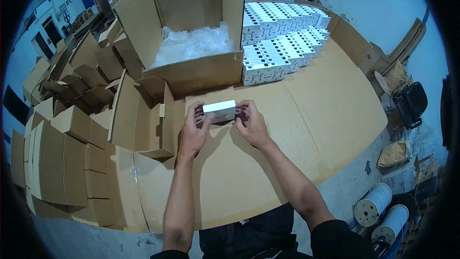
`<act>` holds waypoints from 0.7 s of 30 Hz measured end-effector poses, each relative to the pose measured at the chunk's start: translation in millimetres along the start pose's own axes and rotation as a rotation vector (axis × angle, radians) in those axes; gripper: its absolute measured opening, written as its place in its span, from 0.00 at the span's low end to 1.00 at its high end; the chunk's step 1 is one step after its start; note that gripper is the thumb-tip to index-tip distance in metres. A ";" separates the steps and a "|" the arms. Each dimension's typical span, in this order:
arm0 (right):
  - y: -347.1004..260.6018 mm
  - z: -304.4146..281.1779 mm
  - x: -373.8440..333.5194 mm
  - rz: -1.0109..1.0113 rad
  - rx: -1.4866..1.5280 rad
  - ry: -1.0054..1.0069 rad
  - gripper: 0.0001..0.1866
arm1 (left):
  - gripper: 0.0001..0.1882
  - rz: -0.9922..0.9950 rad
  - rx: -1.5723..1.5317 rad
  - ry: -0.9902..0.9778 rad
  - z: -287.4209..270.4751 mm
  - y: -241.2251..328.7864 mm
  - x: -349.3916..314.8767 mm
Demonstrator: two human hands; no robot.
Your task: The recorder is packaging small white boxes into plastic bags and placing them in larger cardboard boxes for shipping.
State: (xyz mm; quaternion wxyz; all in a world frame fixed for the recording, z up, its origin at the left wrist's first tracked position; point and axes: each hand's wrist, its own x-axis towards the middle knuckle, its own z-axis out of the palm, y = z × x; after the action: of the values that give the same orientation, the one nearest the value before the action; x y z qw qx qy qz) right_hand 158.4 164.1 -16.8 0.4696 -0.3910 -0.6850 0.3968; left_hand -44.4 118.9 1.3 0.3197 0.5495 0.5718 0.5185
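Observation:
Between my two hands is a small white box (pixel 219 111), held a little above the cardboard-covered table (pixel 306 129). My left hand (pixel 194 127) grips its left end, the thumb on the near side. At its right end my right hand (pixel 251 122) has its fingers curled round the edge. Just left of my left hand stands an open brown carton (pixel 165 115) with its flaps up. Beyond the white box, a large open carton (pixel 191 74) holds crumpled clear plastic wrap (pixel 194 43).
Stacked rows of white printed boxes (pixel 266 73) stand at the back right. Several brown cartons (pixel 76 163) are piled along the left. On the floor at the right are white cable spools (pixel 373 204) and a black chair (pixel 413 103).

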 end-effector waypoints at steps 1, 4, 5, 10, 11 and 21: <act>1.2 -2.7 -0.5 -0.025 -0.058 0.015 0.21 | 0.25 0.000 0.000 0.001 -0.1 2.0 0.0; -1.3 -10.3 -6.7 -0.030 -0.235 -0.012 0.25 | 0.24 -0.014 -0.109 0.124 -6.6 15.0 -3.8; -2.4 -12.6 -10.6 -0.008 -0.359 -0.048 0.27 | 0.24 0.059 -0.032 0.168 -9.9 19.8 -5.5; 5.6 -29.2 -19.4 -0.186 -0.691 -0.074 0.24 | 0.14 0.324 0.108 0.252 4.2 71.2 30.0; 4.3 -30.4 -18.5 -0.156 -0.714 -0.065 0.23 | 0.14 0.330 0.111 0.257 6.6 77.2 49.9; 2.3 -25.0 -10.5 -0.074 -0.707 -0.125 0.20 | 0.15 0.456 1.002 0.232 -81.0 56.2 276.3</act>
State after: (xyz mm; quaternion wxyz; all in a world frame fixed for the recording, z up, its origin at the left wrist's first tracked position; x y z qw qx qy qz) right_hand 185.3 159.8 -16.3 0.2765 -0.4791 -0.8211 0.1410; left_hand -156.4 356.6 131.7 -0.1655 0.6834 0.6464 0.2962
